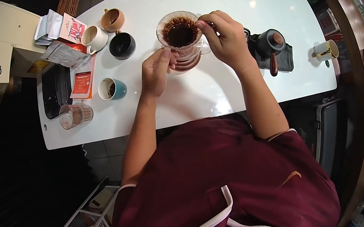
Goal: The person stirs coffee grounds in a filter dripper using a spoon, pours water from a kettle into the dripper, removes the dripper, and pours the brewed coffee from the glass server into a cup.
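A clear coffee dripper [160, 24] stands upright over a glass server [189, 55] near the middle of the table. Its paper filter [194, 14] holds dark liquid, with wet coffee grounds [182, 20] clinging to the wall. My left hand [156, 73] is closed, thumb and fingers at the dripper's lower left side. On the right, the thumb and fingers of my right hand [226, 38] pinch at the dripper's rim; whether they also grip the filter I cannot tell. The server's handle shows partly below my right hand.
Left of the dripper stand a black cup [122, 46], a tan cup [112, 19], a cream mug [95, 39], a blue cup [119, 89] and a ribbed glass [75, 116]. Coffee bags [67, 53] lie behind. A dark kettle [270, 42] and white cup [324, 51] are at right.
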